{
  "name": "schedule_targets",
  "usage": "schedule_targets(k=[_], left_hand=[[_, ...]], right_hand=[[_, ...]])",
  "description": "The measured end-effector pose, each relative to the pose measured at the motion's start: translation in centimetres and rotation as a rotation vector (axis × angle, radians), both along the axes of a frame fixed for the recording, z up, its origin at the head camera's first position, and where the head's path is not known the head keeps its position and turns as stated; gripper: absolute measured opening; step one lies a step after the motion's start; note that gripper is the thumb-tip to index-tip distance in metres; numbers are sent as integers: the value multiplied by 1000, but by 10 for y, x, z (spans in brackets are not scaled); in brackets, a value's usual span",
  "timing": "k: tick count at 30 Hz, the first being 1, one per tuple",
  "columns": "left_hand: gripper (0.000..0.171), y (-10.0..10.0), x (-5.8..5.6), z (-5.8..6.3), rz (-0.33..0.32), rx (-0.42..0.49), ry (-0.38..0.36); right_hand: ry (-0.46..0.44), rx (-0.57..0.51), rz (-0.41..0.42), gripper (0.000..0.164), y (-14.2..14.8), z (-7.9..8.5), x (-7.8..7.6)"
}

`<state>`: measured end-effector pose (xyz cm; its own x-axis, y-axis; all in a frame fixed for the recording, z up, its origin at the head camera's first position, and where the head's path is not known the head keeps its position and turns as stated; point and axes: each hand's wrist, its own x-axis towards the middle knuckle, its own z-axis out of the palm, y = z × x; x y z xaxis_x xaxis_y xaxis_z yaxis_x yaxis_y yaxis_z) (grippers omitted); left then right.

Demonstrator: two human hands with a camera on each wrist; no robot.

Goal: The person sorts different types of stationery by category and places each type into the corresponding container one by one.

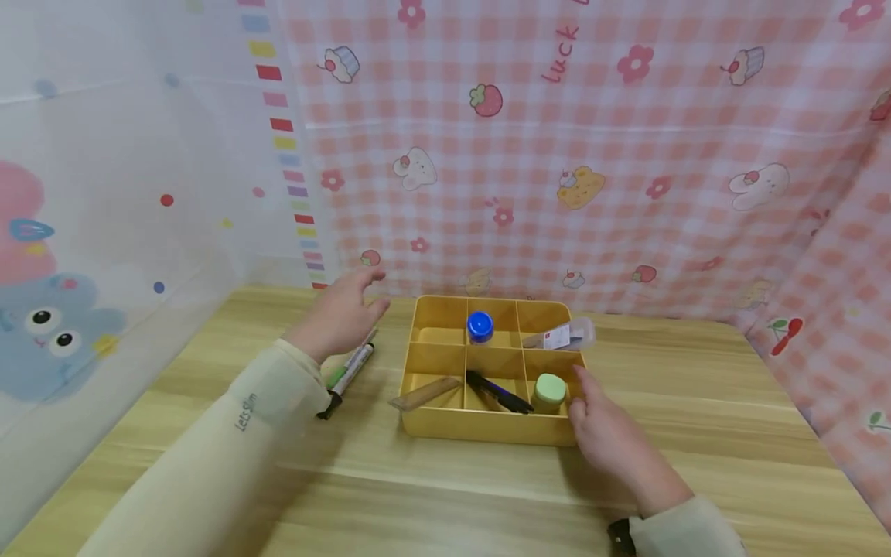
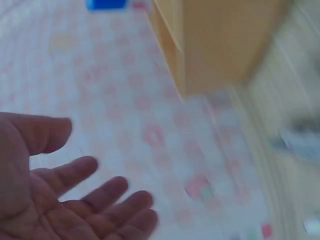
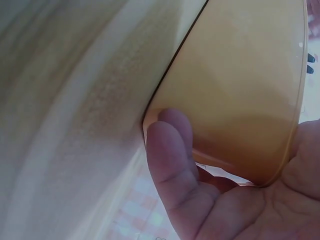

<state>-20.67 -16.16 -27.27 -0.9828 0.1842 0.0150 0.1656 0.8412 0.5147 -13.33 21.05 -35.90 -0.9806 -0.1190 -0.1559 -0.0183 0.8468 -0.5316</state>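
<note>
A yellow organizer box [image 1: 487,427] with several compartments stands on the table. My right hand [image 1: 612,433] grips its right side near the front corner; in the right wrist view the fingers [image 3: 172,165] curl against the wall, with the palm by the rim. To the left of the box my left hand [image 1: 341,316] hovers, holding nothing, fingers spread loosely. Below it lie a few markers [image 1: 353,371], one with green on it, partly hidden by the hand and sleeve.
Inside the box are a blue-capped container [image 1: 479,326], a clear labelled case [image 1: 565,336] poking over the edge, a green-lidded jar [image 1: 550,391], black pens [image 1: 497,393] and a flat brown strip [image 1: 426,393]. A pink checked curtain [image 1: 522,155] hangs behind the table.
</note>
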Motion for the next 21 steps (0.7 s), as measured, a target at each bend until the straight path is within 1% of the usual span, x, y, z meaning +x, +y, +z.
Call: schedule_targets(k=[3,6,8,11,13,15,18,21], left_hand=[[60,-29,5,-9,52,-81,-73],[62,-52,13,-22,85,-166,-130],[61,-60,17,-31,88,-223,-167],[59,-71,24,-45,70,-309,-217],[55,-77,27,-54,59,-348,-245],[50,-81,29,-62,60,-362,-271],[47,-84,30,-71,72,-353,-304],[45,-85,29,-79,77,-353,-309]], right_hand=[[6,11,10,63,0,1,0],[7,14,20,63,-1,2,0],[6,12,18,63,2,3,0],[-3,1,4,63,5,3,0],[-13,-7,-8,63,7,3,0],[-23,-16,-17,63,9,3,-1],[-26,-14,-13,64,10,3,-2],[-16,5,0,63,9,3,-2]])
